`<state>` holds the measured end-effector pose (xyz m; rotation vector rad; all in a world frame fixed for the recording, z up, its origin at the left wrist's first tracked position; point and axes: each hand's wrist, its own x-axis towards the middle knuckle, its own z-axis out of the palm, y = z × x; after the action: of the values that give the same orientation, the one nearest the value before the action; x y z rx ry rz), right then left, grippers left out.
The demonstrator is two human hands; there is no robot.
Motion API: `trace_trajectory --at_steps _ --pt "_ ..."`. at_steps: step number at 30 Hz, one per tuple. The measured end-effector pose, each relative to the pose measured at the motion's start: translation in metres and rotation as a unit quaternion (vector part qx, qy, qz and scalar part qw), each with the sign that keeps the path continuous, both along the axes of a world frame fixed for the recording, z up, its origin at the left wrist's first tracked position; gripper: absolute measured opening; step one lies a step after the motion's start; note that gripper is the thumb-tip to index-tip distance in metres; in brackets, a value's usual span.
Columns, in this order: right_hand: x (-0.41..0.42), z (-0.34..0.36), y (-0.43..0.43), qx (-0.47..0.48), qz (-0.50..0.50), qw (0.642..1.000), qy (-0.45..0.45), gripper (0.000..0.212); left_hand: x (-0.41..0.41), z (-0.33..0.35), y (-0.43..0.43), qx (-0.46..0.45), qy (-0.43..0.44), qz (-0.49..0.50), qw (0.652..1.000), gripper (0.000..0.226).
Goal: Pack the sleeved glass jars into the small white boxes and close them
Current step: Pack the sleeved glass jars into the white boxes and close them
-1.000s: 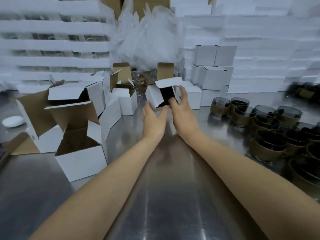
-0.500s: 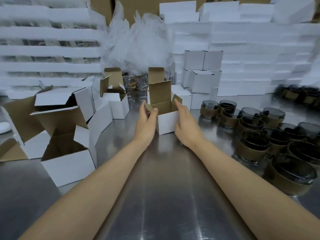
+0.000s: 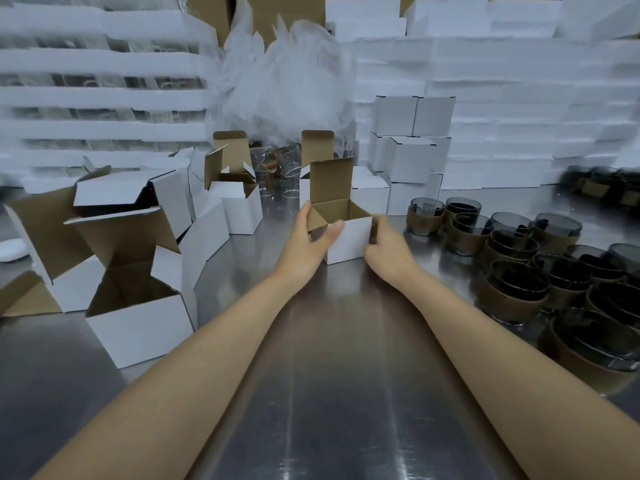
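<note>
A small white box [image 3: 349, 242] with a brown inside stands upright on the steel table [image 3: 332, 375] at centre, its lid flap raised and nothing visible inside. My left hand [image 3: 308, 244] grips its left side, thumb across the front. My right hand [image 3: 388, 247] holds its right side, fingers curled round the edge. Several dark glass jars in brown sleeves [image 3: 512, 289] stand in a cluster to the right, the nearest [image 3: 425, 217] just beyond my right hand.
Several open empty boxes [image 3: 138, 306] crowd the left side of the table. Closed white boxes [image 3: 412, 143] are stacked behind the held box. Clear bare glasses [image 3: 277, 168] and a plastic bag [image 3: 287, 81] sit at the back. White foam trays [image 3: 519, 98] form the back wall.
The box came down from a tilted, lifted position at the back onto the table nearer me and now stands upright. Both hands moved with it and hold its sides.
</note>
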<state>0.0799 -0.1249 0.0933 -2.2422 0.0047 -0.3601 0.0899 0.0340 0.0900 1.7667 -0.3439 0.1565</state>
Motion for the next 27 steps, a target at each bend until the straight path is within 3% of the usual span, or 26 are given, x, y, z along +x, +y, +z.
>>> trace_trajectory --at_steps 3,7,12,17,23,27 --pt "0.003 0.0 -0.005 -0.003 -0.088 0.996 -0.036 0.05 0.0 -0.003 0.0 -0.014 -0.013 0.023 1.0 0.079" --pt "0.0 0.0 -0.016 -0.146 -0.202 0.963 -0.101 0.066 0.001 -0.003 0.002 -0.045 -0.012 0.05 0.998 0.077" --pt "0.001 -0.001 -0.024 -0.225 -0.214 0.95 0.012 0.08 0.002 -0.002 0.003 -0.065 0.002 0.075 0.995 0.094" --pt "0.0 -0.001 -0.019 -0.27 -0.218 0.935 -0.078 0.067 0.006 -0.002 0.002 -0.051 0.02 0.107 0.993 0.091" --pt "-0.002 0.003 -0.014 -0.217 -0.137 0.96 -0.113 0.043 0.006 0.0 0.002 -0.016 0.012 0.153 0.988 0.084" --pt "-0.007 0.005 -0.007 -0.143 -0.084 0.975 -0.149 0.026 -0.002 0.001 0.001 0.045 -0.062 0.211 0.974 0.073"
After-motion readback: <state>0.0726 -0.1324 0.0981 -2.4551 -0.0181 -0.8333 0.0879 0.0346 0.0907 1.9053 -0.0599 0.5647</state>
